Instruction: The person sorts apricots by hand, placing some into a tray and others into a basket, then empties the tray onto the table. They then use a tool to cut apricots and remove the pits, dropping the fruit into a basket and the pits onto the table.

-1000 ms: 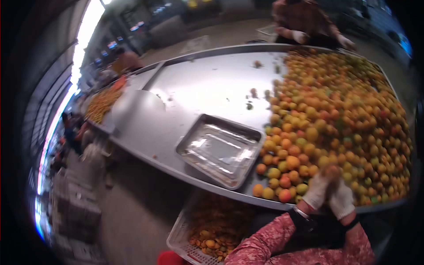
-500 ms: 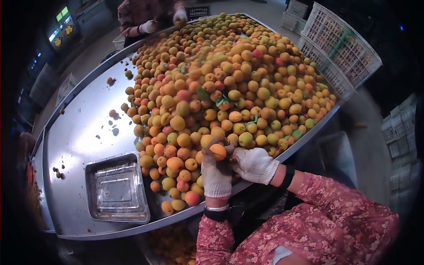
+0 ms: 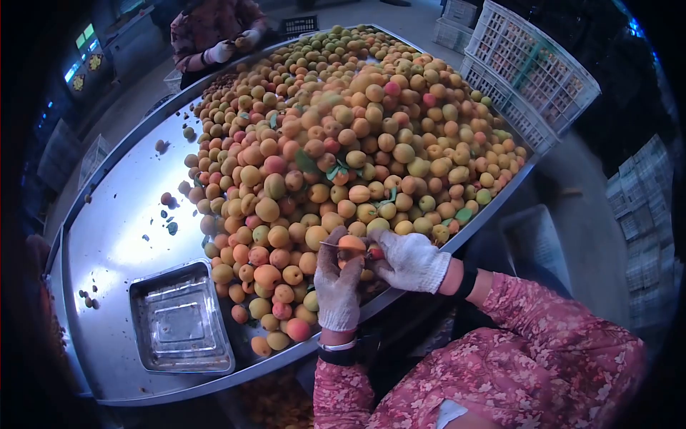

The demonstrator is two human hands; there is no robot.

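My left hand (image 3: 337, 289), in a white knitted glove with soiled fingers, grips an orange apricot (image 3: 350, 244) between thumb and fingers. My right hand (image 3: 413, 263), gloved the same way, is closed on a small knife with a red handle (image 3: 375, 252). Its thin blade lies across the apricot, pointing left. Both hands meet above the near edge of a heap of apricots (image 3: 400, 150), yellow, orange and greenish, some with red blush. A few green leaves (image 3: 336, 171) lie among the fruit.
The heap rests on a metal table (image 3: 121, 236) with a raised rim. An unfilled metal tray (image 3: 182, 318) sits at the near left. Stacked white plastic crates (image 3: 532, 64) stand beyond the right edge. Across the table, another person's gloved hands (image 3: 232, 47) hold something small.
The view has shifted slightly, so the table sits further left. The knife blade now shows across the apricot in my left hand. The other person's hands have come together.
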